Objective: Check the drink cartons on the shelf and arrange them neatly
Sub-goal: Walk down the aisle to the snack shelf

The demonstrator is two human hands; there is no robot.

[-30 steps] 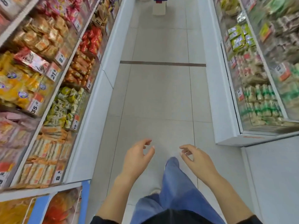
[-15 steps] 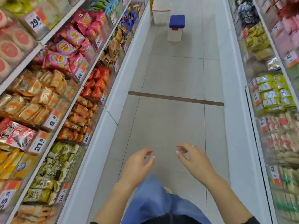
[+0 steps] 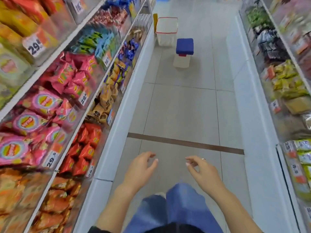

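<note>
No drink cartons show in this view. I stand in a shop aisle between two rows of shelves. My left hand (image 3: 139,169) hangs in front of me over the tiled floor, fingers loosely curled, holding nothing. My right hand (image 3: 201,170) hangs beside it, also loosely curled and holding nothing, with a ring on one finger. Both hands are apart from the shelves. My blue trouser legs show below them.
Left shelves (image 3: 107,64) hold pink, red and orange snack bags behind clear fronts with price tags. Right shelves (image 3: 284,81) hold yellow and green packets. Ahead in the aisle stand a blue-topped stool (image 3: 184,47) and a white basket (image 3: 166,31). A brown strip (image 3: 185,142) crosses the floor.
The view has moved forward along the aisle and tilted up; the stool and basket are nearer. Both hands stay in front of me, holding nothing.
</note>
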